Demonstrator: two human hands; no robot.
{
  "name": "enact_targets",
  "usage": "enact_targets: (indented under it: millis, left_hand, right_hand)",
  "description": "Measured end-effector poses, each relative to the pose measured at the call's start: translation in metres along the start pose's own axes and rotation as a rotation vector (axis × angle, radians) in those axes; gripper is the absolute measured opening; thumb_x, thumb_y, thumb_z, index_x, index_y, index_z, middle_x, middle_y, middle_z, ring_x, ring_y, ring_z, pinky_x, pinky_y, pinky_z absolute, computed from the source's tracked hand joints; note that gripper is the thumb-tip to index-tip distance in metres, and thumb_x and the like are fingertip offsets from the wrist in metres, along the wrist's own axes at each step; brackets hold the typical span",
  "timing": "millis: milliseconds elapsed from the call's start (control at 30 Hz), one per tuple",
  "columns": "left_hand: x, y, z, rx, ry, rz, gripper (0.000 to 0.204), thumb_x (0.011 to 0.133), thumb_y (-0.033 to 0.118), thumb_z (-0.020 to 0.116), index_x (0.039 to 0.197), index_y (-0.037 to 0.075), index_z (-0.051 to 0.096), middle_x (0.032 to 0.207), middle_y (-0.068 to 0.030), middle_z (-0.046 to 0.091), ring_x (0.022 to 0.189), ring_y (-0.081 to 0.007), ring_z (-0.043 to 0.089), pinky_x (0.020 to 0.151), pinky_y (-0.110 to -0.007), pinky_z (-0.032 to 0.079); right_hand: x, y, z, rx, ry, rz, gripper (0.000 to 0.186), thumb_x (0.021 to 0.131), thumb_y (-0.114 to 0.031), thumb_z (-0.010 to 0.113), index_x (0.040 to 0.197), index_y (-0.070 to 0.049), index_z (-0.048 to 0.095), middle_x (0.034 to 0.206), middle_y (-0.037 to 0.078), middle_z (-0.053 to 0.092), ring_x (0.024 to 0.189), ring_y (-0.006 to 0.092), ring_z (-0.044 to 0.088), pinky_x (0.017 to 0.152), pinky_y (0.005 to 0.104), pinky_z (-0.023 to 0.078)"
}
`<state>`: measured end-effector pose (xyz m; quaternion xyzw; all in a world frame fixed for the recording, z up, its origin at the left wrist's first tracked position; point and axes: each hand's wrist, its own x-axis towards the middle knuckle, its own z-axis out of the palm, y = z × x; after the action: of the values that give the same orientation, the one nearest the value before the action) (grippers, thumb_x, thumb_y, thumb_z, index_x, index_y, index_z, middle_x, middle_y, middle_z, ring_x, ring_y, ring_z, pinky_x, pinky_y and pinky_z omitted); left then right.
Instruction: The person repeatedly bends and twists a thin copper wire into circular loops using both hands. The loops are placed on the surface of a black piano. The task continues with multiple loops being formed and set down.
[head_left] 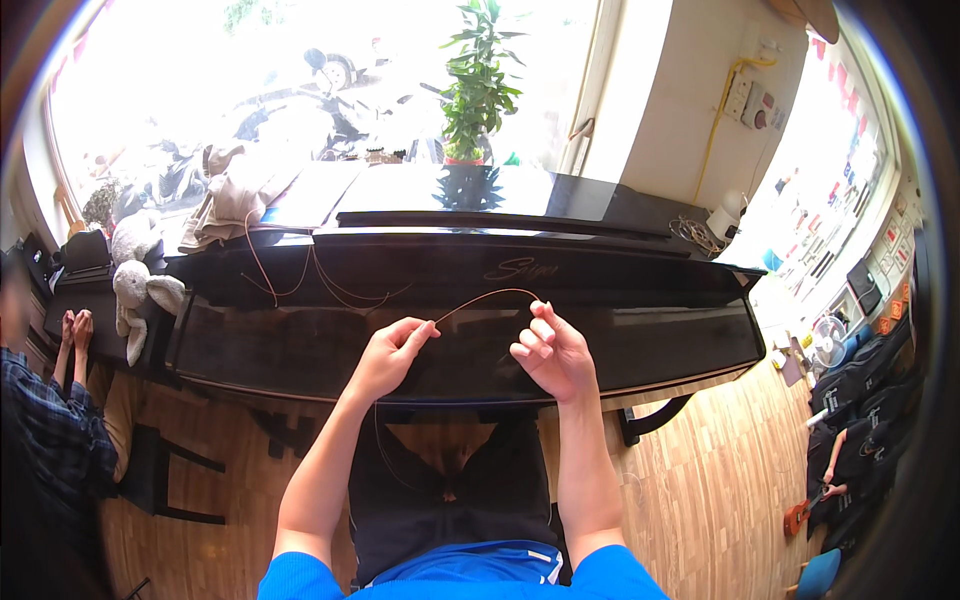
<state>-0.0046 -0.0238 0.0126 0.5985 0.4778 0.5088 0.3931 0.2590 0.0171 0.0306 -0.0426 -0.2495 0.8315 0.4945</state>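
Note:
A thin copper-coloured wire (pixel 487 295) arches upward between my two hands, in front of the black piano (pixel 460 350). My left hand (pixel 390 352) pinches one part of it between thumb and forefinger. At the other side, my right hand (pixel 557 355) grips the wire's end at its thumb and fingertip, the remaining fingers loosely curled. From below my left hand a fine length of wire hangs in a loop over my dark trousers (pixel 430 500). Both hands are raised above the piano's closed lid, apart from its surface.
More thin wires (pixel 325 280) drape down the piano front. On its top lie a beige cloth (pixel 235 190), a potted plant (pixel 478 95) and coiled cable (pixel 693 235). A plush rabbit (pixel 135 290) sits left. Beside it, a person (pixel 50 420) is near a black stool (pixel 165 475).

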Motion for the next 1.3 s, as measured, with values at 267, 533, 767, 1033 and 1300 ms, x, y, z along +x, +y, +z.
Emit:
enact_targets:
  millis: [267,533,767,1033,1300]
  left_hand:
    - [-0.012,0.011,0.023,0.247,0.026,0.057,0.024,0.103,0.022,0.058,0.111,0.003,0.071,0.067,-0.0001,0.056,0.062,-0.0068,0.05,0.057,-0.026,0.042]
    - [-0.028,0.044,0.043,0.499,-0.211,0.237,0.023,0.098,0.022,0.062,0.111,0.005,0.072,0.089,-0.012,0.074,0.074,-0.0283,0.07,0.071,-0.039,0.054]
    - [-0.029,0.055,0.032,0.596,-0.244,0.192,0.021,0.094,0.025,0.069,0.1,0.006,0.073,0.065,-0.0089,0.062,0.057,-0.0232,0.059,0.058,-0.036,0.047]
    - [-0.021,0.062,0.007,0.306,-0.23,0.015,0.021,0.094,0.022,0.072,0.104,0.003,0.07,0.059,0.0057,0.052,0.057,-0.0035,0.042,0.053,-0.025,0.036]
    - [-0.014,0.045,0.0,0.078,-0.468,-0.059,0.022,0.098,0.022,0.067,0.104,0.002,0.076,0.086,-0.0018,0.074,0.081,-0.0067,0.064,0.075,-0.025,0.051]
  right_hand:
    - [0.002,0.001,0.01,0.07,-0.102,0.14,0.024,0.107,-0.022,0.05,0.119,-0.004,0.062,0.064,-0.004,0.034,0.054,0.0051,0.03,0.048,0.021,0.028]
    - [0.014,0.038,0.036,-0.807,0.087,-0.337,0.024,0.105,-0.02,0.056,0.113,0.0,0.067,0.075,0.0,0.058,0.062,0.0051,0.05,0.057,0.0212,0.044]
    - [0.01,0.031,0.035,-1.625,-0.222,-0.312,0.02,0.103,-0.009,0.055,0.116,0.0,0.067,0.083,0.007,0.07,0.08,0.0129,0.069,0.075,0.0286,0.056]
    - [0.007,-0.001,0.036,-1.261,-0.45,0.567,0.032,0.106,-0.023,0.051,0.115,0.003,0.068,0.079,0.004,0.067,0.067,0.0101,0.059,0.066,0.0277,0.051]
    - [0.012,-0.008,0.031,-1.015,-0.495,0.584,0.026,0.095,-0.012,0.069,0.114,0.005,0.072,0.083,0.01,0.073,0.073,0.0151,0.069,0.072,0.0286,0.056]
